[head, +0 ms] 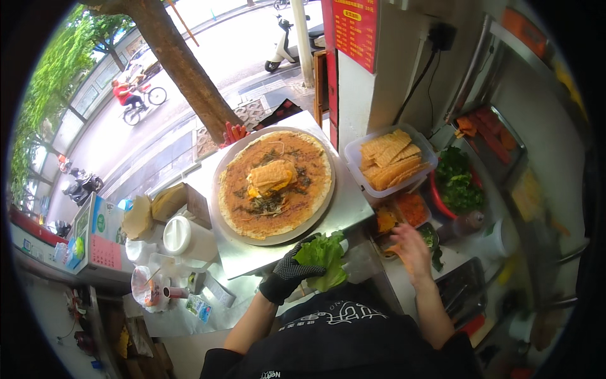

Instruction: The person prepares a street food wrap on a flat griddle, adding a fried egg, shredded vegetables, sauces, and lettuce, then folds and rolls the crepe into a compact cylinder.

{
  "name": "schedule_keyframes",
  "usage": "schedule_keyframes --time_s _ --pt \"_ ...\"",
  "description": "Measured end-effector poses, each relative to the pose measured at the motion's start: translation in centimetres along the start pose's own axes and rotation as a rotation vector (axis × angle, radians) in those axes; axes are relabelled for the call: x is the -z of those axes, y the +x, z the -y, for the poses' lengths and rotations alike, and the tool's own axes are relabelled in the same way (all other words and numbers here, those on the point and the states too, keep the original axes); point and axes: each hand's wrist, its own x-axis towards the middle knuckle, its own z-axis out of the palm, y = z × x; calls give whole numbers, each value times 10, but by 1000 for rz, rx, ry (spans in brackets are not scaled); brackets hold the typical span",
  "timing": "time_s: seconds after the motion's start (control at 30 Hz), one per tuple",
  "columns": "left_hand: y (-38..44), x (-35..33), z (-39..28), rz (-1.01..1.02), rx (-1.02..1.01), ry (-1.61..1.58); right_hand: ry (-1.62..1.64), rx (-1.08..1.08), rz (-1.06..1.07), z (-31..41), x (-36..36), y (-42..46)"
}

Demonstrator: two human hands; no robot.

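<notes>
My left hand (293, 273), in a black dotted glove, grips green lettuce leaves (324, 260) just below the round griddle (331, 201). My bare right hand (411, 248) is over small containers of toppings, beside one of shredded orange food (413, 208); its fingers are blurred, and whether it holds anything I cannot tell. A large round crepe (241, 208), coated with reddish-brown sauce, lies flat on the griddle. Stacked at its middle is a crisp fried cracker (271, 174) over something yellow, with dark chopped greens around it.
A plastic box of fried crackers (390, 161) stands right of the griddle, near a red bowl of leafy greens (457, 177). Left are a white lidded container (189, 239) and paper bags (169, 201). A sauce bottle (461, 225) and black tray (461, 289) are at right.
</notes>
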Motion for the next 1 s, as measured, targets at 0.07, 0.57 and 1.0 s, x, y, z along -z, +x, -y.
schedule_keyframes --time_s 0.07,0.57,1.0 --pt "6 5 5 46 -48 73 -33 -99 344 1 -53 9" --pt "6 85 -15 -355 -83 -177 -775 324 644 -11 -193 64" --pt "163 172 -86 -681 -285 1259 -1072 596 182 -34 -272 161"
